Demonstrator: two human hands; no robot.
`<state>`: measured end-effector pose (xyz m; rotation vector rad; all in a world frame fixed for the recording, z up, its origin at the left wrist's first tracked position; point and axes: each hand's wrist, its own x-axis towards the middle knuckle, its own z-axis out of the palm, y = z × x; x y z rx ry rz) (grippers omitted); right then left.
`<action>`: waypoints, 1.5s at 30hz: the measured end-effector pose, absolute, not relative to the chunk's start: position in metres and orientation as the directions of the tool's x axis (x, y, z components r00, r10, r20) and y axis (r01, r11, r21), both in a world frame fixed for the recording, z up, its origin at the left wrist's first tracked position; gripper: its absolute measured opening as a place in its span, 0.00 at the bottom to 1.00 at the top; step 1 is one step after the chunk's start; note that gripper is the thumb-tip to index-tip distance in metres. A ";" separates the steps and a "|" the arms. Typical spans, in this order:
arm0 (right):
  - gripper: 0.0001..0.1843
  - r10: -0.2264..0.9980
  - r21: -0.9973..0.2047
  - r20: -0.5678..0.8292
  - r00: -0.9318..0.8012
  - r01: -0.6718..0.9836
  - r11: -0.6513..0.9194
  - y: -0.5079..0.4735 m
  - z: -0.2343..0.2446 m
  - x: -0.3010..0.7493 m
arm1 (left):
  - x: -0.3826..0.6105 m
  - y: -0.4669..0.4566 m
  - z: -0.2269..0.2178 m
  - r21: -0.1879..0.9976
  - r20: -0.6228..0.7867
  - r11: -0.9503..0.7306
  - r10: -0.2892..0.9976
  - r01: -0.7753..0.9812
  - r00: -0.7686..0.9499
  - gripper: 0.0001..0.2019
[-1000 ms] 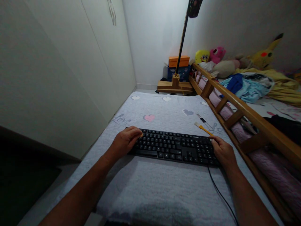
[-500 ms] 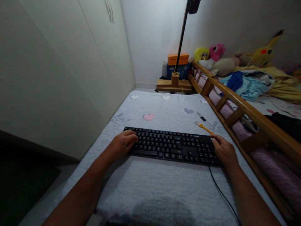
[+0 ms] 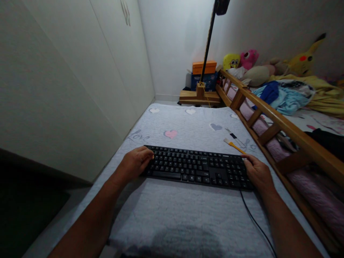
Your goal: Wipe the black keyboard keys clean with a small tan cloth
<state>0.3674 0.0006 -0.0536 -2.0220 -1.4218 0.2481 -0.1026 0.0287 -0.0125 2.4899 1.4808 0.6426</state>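
Observation:
A black computer keyboard [image 3: 185,166] lies across the grey-blue cloth in front of me, its cable running off the near right edge toward me. At its left end my left hand [image 3: 136,162] is closed around the edge, fingers curled over the end keys. My right hand [image 3: 259,172] grips the right end, thumb on top beside the number pad; its other fingers are partly hidden. Just beyond that hand lies a brush [image 3: 234,145] with a yellow handle and pale bristles. Farther back is a thin metal tool [image 3: 233,135] with a black band, its exact kind unclear.
The surface bears a cloth [image 3: 172,208] printed with hearts. A wooden bed rail [image 3: 285,118] borders it on the right, with plush toys and clothes beyond. White cabinet doors [image 3: 80,79] stand at left. Behind are a wooden lamp base [image 3: 199,96] and an orange box [image 3: 204,67].
My left hand has slid slightly left along the keyboard's end. The keyboard and my right hand appear a touch farther right, as does the whole view.

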 end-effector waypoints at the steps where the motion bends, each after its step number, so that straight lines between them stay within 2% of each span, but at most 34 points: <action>1: 0.25 0.895 -0.599 0.201 0.397 0.773 -0.209 0.001 -0.054 0.368 | -0.095 0.029 -0.011 0.373 0.283 -0.513 0.856 0.773 0.432 0.09; 5: 0.25 0.897 -0.599 0.192 0.398 0.772 -0.215 0.001 -0.055 0.369 | -0.071 0.035 -0.012 0.366 0.273 -0.626 0.779 0.688 0.564 0.10; 9: 0.25 0.898 -0.596 0.186 0.399 0.772 -0.220 0.000 -0.056 0.371 | -0.074 0.040 -0.018 0.342 0.234 -0.641 0.766 0.687 0.598 0.10; 20: 0.24 0.904 -0.594 0.193 0.381 0.779 -0.201 0.000 -0.056 0.372 | -0.105 0.039 -0.016 0.324 0.208 -0.545 0.839 0.774 0.503 0.10; 25: 0.25 0.905 -0.588 0.162 0.392 0.775 -0.231 0.000 -0.057 0.373 | -0.116 0.039 -0.013 0.385 0.188 -0.512 0.858 0.768 0.478 0.09; 32: 0.21 0.895 -0.601 0.225 0.385 0.778 -0.184 0.000 -0.057 0.371 | -0.131 0.040 -0.008 0.445 0.138 -0.431 0.899 0.785 0.415 0.09; 35: 0.22 0.899 -0.597 0.210 0.385 0.779 -0.194 0.000 -0.057 0.371 | -0.135 0.041 -0.009 0.464 0.119 -0.399 0.913 0.791 0.391 0.10; 45: 0.23 0.900 -0.595 0.193 0.390 0.776 -0.209 0.000 -0.058 0.371 | -0.146 0.041 -0.008 0.363 0.132 -0.301 0.954 0.882 0.271 0.09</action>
